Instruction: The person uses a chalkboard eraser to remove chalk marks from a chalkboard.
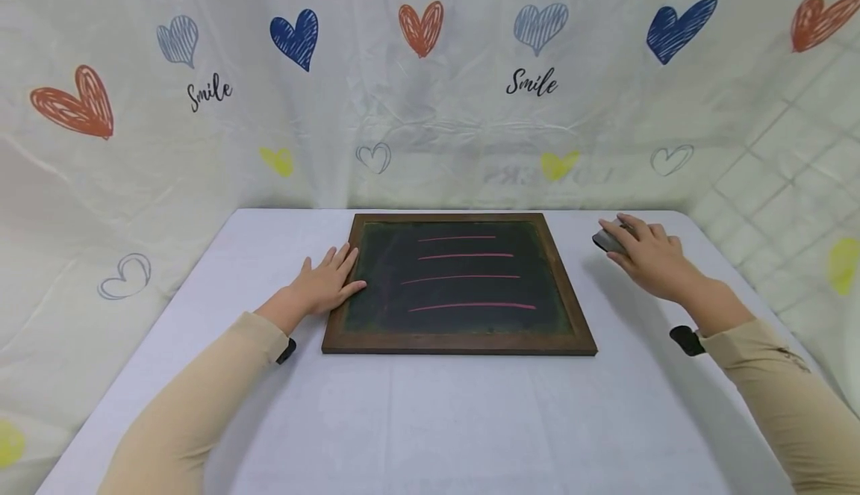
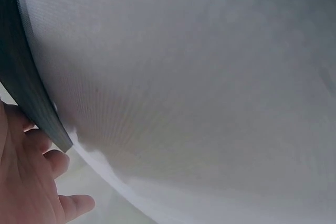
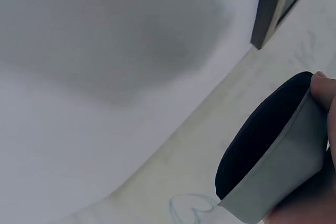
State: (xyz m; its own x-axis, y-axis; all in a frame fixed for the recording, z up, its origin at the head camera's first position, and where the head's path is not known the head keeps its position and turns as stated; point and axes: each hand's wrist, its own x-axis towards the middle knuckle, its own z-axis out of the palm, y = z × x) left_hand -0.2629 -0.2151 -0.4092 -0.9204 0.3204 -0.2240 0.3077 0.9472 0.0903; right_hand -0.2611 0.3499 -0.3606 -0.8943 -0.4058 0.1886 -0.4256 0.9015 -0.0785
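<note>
Seen from the head view: left hand [image 1: 327, 283] laid flat, fingers straight, on the left edge of the chalkboard [image 1: 459, 281], fingertips touching the wooden frame and gripping nothing. Right hand [image 1: 647, 254] curled over the eraser [image 1: 607, 240] on the table [image 1: 430, 420], just off the board's far right corner. Only a grey sliver of the eraser showing there.

Shown more fully from the right wrist: eraser [image 3: 273, 148] with a black felt face and grey body, pinched between fingertips [image 3: 324, 87], a corner of the board's frame [image 3: 269, 9] beyond. From the left wrist: just the dark frame edge [image 2: 29, 87] against the fingers [image 2: 31, 177], mostly blurred table cloth otherwise.

Four pink chalk lines [image 1: 463, 271] drawn across the board. Behind the table, a heart-printed curtain [image 1: 430, 84] reading "Smile". Nothing lying between eraser and board.
</note>
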